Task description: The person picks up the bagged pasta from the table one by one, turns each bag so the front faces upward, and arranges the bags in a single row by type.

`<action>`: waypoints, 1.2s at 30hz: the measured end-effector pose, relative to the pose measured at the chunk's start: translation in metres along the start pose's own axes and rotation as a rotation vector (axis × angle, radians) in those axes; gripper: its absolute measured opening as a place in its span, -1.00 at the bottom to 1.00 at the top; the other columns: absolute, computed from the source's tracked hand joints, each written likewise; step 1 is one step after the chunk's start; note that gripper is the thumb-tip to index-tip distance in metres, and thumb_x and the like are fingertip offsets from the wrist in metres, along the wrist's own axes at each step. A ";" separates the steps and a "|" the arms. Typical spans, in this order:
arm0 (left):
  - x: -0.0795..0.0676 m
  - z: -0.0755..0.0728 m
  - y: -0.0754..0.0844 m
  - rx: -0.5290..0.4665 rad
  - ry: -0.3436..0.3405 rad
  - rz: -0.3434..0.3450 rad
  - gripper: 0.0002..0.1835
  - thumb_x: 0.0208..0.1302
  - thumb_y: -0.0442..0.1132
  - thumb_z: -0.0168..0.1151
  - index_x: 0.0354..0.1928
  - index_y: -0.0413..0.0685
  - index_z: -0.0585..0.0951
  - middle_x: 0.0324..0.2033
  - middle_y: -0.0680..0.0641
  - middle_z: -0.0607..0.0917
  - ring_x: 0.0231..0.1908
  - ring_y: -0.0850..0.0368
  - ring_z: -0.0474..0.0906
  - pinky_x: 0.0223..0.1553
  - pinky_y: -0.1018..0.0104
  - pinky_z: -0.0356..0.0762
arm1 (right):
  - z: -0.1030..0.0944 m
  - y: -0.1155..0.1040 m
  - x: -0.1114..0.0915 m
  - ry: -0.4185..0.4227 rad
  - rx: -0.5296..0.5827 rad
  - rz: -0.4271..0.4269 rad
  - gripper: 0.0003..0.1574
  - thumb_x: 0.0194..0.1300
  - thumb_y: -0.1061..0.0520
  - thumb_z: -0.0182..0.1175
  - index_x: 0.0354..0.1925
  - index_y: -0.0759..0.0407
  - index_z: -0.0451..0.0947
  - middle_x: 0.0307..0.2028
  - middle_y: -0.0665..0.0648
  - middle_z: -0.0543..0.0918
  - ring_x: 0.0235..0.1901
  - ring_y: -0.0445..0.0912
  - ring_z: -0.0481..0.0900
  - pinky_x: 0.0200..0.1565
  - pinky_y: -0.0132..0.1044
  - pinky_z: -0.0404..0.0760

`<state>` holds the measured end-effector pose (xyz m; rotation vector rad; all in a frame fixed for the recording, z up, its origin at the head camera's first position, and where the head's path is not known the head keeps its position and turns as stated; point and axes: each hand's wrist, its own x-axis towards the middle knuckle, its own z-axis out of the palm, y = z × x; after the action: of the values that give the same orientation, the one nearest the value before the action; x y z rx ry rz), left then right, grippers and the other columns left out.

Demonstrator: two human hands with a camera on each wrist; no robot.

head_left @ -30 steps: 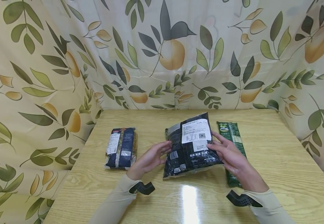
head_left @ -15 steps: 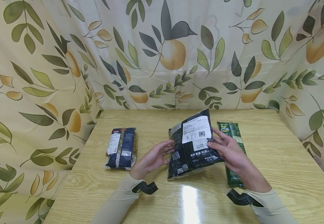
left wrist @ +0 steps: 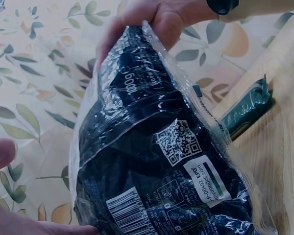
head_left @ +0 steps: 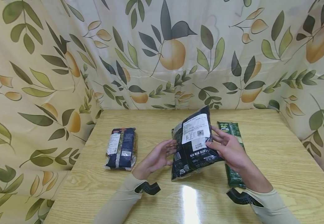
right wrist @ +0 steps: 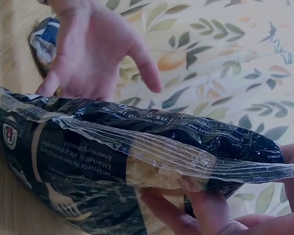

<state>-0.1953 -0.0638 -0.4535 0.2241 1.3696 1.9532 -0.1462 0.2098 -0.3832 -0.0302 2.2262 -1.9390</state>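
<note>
Showing "1000g", "EPD", "environdec.com", a QR code [left wrist: 178, 142] and a barcode [left wrist: 131, 211] on the black bag [left wrist: 142, 139]; also displaying "www.barillaforprofessionals.it" and "Anwendungsbereiche" there.

Head view: my right hand [head_left: 232, 155] has its fingertips concealed behind the bag [head_left: 190, 157], and it covers the middle of the green packet [head_left: 234, 133] at 3 o'clock. Fine print on the label [head_left: 196, 128], toward the bag's 12 o'clock, is too small to read. Contact between my left hand [head_left: 157, 157] and the bag's 9 o'clock side cannot be confirmed here. My sleeves [head_left: 118, 199] run out of frame at 7 and between 4 and 5 o'clock; the table [head_left: 271, 149] is cut off at 6.

Left wrist view: bag cut off at 6 o'clock, my left hand at 8; the bag hides one end of the green packet.

Right wrist view: blue packet [right wrist: 45, 41], at 10 o'clock, blurred and largely hidden by my left hand; bag cut off at 9.
</note>
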 end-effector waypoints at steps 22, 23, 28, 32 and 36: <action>0.005 0.008 -0.002 -0.085 -0.099 0.026 -0.14 0.58 0.19 -0.36 0.65 -0.23 -0.21 0.63 -0.38 -0.19 0.64 -0.32 -0.30 0.52 -0.52 -0.18 | 0.010 -0.019 -0.010 0.048 -0.181 -0.073 -0.06 0.44 0.21 0.24 0.63 0.12 0.06 0.52 0.38 0.28 0.28 0.32 0.57 0.22 0.07 0.65; 0.006 0.008 -0.002 -0.085 -0.104 0.026 -0.14 0.57 0.19 -0.36 0.65 -0.23 -0.21 0.63 -0.38 -0.18 0.64 -0.32 -0.28 0.52 -0.52 -0.16 | 0.011 -0.020 -0.011 0.046 -0.188 -0.081 -0.06 0.44 0.20 0.24 0.63 0.13 0.06 0.52 0.39 0.28 0.27 0.32 0.59 0.23 0.08 0.64; 0.008 0.013 -0.004 -0.110 -0.125 0.021 -0.11 0.57 0.22 -0.33 0.64 -0.23 -0.24 0.63 -0.39 -0.17 0.64 -0.33 -0.23 0.52 -0.51 -0.14 | 0.012 -0.026 -0.015 0.018 -0.188 -0.097 -0.06 0.45 0.19 0.25 0.62 0.19 0.05 0.53 0.40 0.25 0.24 0.32 0.61 0.20 0.01 0.65; 0.010 0.017 -0.007 -0.155 -0.133 0.017 -0.08 0.56 0.26 -0.32 0.64 -0.23 -0.26 0.62 -0.39 -0.14 0.63 -0.32 -0.20 0.52 -0.51 -0.14 | 0.016 -0.033 -0.017 0.000 -0.222 -0.111 -0.07 0.44 0.14 0.27 0.61 0.20 0.08 0.53 0.37 0.26 0.21 0.30 0.64 0.19 0.01 0.66; 0.011 0.019 -0.010 -0.186 -0.129 0.006 -0.08 0.54 0.30 -0.30 0.64 -0.20 -0.19 0.61 -0.37 -0.03 0.62 -0.29 -0.10 0.53 -0.46 -0.06 | 0.024 -0.041 -0.016 -0.005 -0.301 -0.141 -0.10 0.43 0.10 0.30 0.58 0.19 0.17 0.50 0.35 0.31 0.16 0.27 0.69 0.17 0.11 0.66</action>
<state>-0.1884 -0.0406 -0.4570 0.2611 1.0994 2.0199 -0.1310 0.1825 -0.3443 -0.2388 2.5534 -1.6443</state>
